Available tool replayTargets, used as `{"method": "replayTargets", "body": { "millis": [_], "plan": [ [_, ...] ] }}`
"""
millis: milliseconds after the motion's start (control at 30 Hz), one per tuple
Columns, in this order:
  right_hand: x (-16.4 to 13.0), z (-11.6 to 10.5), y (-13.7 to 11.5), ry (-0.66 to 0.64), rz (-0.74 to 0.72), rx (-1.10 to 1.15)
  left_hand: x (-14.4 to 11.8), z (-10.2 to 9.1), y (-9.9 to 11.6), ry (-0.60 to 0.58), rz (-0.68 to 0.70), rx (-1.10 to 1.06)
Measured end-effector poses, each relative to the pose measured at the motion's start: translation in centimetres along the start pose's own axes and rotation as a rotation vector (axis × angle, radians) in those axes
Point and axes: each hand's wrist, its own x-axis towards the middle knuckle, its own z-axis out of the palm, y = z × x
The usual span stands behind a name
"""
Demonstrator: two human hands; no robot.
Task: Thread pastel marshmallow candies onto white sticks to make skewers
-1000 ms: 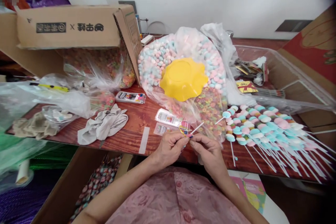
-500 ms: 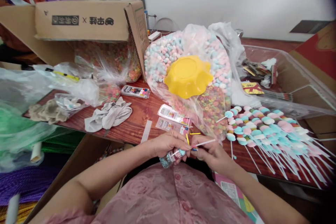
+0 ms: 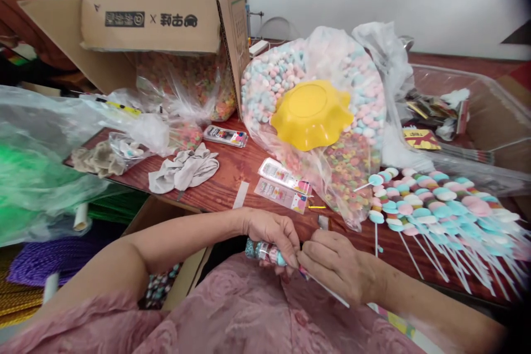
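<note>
My left hand (image 3: 274, 230) is closed around a marshmallow skewer (image 3: 269, 253) in a clear wrapper, held sideways close to my body. Teal shows at its far left end, with pink and pale blue pieces beside it. My right hand (image 3: 338, 265) is closed too, its fingers pinched at the wrapper's gathered end against my left thumb. From below the right fingers the white stick (image 3: 332, 292) runs down to the right. What the right fingertips grip is mostly hidden. A thin yellow tie (image 3: 317, 207) lies on the table just beyond my hands.
Many marshmallow skewers (image 3: 431, 204) are piled on the right. A yellow wavy-edged bowl (image 3: 313, 113) sits upside down on a bag of marshmallows (image 3: 269, 74). Two printed packets (image 3: 280, 199), grey gloves (image 3: 185, 168) and a cardboard box (image 3: 151, 19) lie further left; a clear bin (image 3: 493, 94) stands right.
My right hand has turned over, back upward, and the stick has swung from pointing up-right to down-right. The yellow tie that stuck up at my fingers is out of sight. The view has shifted.
</note>
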Motion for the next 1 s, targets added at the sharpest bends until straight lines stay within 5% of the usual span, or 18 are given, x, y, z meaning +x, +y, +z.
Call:
{"method": "replayTargets", "body": {
  "millis": [267, 367, 433, 533, 567, 667, 767, 867, 1000],
  "plan": [
    [1.0, 0.7, -0.3, -0.041, 0.078, -0.151, -0.3, -3.5, 0.9, -0.013, 0.002, 0.244],
    [1.3, 0.7, -0.2, -0.077, 0.126, -0.238, -3.0, -4.2, 3.5, 0.329, 0.214, 0.321],
    [1.2, 1.0, 0.4, -0.126, 0.184, -0.269, -5.1, -2.6, 5.5, 0.629, 0.442, 0.428],
    [1.0, 1.1, 2.5, -0.097, 0.383, -0.209, -6.4, 2.0, 6.5, 0.842, 0.692, 0.778],
    [1.1, 1.0, 3.3, -0.05, 0.476, -0.149, -6.2, 3.3, 6.0, 0.847, 0.731, 0.948],
    [1.9, 0.0, 4.8, 0.118, 0.767, 0.108, -3.8, 4.1, 3.0, 0.585, 0.701, 1.362],
    [3.1, -0.2, 4.3, 0.188, 0.91, 0.416, -1.2, 0.8, 0.8, 0.768, 0.665, 1.191],
    [3.4, 1.0, 3.6, 0.176, 0.872, 0.588, -0.5, -2.2, 0.7, 0.968, 0.871, 0.744],
    [2.5, 2.3, 4.4, 0.308, 0.806, 0.343, -0.1, -2.3, 0.8, 1.094, 1.02, 0.381]
  ]
}}
